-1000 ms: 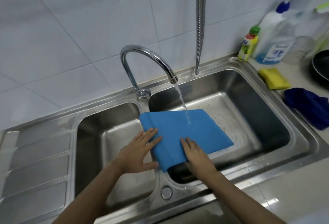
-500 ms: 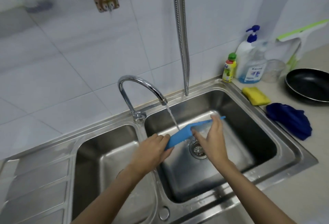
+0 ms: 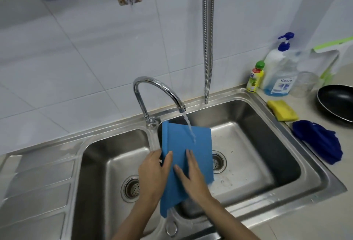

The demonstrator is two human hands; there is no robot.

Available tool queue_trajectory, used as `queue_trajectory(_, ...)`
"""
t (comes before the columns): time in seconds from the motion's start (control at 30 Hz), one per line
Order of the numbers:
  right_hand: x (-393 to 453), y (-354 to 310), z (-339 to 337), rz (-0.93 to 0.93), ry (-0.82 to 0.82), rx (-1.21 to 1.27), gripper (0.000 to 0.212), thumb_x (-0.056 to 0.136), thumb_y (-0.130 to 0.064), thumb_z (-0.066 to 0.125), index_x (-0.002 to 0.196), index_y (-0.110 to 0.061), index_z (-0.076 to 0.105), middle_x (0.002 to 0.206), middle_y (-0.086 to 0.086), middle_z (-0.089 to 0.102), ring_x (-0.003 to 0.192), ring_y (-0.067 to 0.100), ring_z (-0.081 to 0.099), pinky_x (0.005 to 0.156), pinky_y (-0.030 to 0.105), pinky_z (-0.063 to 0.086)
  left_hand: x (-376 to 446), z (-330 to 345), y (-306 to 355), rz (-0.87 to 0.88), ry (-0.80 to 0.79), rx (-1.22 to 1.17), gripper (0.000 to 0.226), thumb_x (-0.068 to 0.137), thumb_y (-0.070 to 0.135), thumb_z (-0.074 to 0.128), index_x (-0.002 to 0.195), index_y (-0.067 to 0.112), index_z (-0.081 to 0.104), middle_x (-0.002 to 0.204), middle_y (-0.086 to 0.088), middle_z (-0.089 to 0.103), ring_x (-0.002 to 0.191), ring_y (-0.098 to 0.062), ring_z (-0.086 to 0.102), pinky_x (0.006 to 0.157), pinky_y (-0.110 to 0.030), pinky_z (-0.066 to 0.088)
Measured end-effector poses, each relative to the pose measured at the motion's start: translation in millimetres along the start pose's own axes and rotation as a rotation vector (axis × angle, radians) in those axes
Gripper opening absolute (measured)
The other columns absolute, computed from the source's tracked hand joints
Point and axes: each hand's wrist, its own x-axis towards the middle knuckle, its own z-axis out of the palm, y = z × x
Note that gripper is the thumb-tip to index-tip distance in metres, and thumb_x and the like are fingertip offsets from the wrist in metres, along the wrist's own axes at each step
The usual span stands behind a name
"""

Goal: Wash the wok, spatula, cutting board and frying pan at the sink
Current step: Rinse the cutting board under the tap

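A blue cutting board [image 3: 183, 142] lies tilted over the right basin of the steel double sink [image 3: 267, 199], its broad face up under the running tap [image 3: 162, 91]. Water lands on its upper part. My left hand [image 3: 154, 173] grips the board's left edge, thumb on top. My right hand [image 3: 191, 175] rests flat on the board's face with straight fingers. A black frying pan [image 3: 338, 102] sits on the counter at the far right. No wok or spatula is in view.
A yellow sponge [image 3: 282, 110] and a dark blue cloth [image 3: 319, 140] lie on the counter right of the sink. A small green-capped bottle [image 3: 255, 77], a pump soap bottle [image 3: 278, 70] and a clear jar [image 3: 305, 85] stand at the back. A metal hose [image 3: 208, 39] hangs down the wall.
The board has turned from edge-on to broad face up under the stream. My right hand went from holding its far edge to lying flat on its face; my left keeps the left edge.
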Motion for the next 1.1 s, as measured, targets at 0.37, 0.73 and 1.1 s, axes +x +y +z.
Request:
queue_trajectory(0.37,14.9,47.4,29.8,0.020,-0.332,-0.265,0.101,0.071,-0.080,0.015,0.149,-0.024,-0.017,0.153,-0.010,-0.026,0.144,0.017,-0.021,0.117,0.035,-0.005,9.8,38.9,-73.6,-0.346,-0.040,-0.073,0.038,0.098,0.040,0.045,0.071,0.014,0.056,0.074,-0.008,0.059,0.057,-0.012,0.052,0.048,-0.018,0.029)
queue_trajectory(0.73,21.2,69.2,37.7,0.076,-0.219,-0.432,0.094,0.070,-0.081,-0.003,0.141,-0.023,-0.027,0.152,-0.006,-0.030,0.143,0.017,-0.025,0.117,0.034,-0.010,24.4,70.2,-72.8,-0.275,-0.026,-0.077,0.027,0.097,0.019,0.050,0.123,0.012,0.051,0.122,-0.005,0.045,0.099,-0.012,0.049,0.083,-0.028,0.046)
queue_trajectory(1.1,98.0,48.7,51.8,-0.381,-0.219,-0.421,0.066,0.096,-0.057,0.008,0.151,-0.023,0.001,0.160,-0.005,-0.006,0.146,0.005,-0.013,0.119,0.030,-0.009,52.7,70.3,-109.9,0.287,-0.180,0.123,0.040,0.092,0.020,0.039,0.119,0.001,0.062,0.148,-0.016,0.039,0.140,-0.022,0.031,0.117,-0.030,0.023)
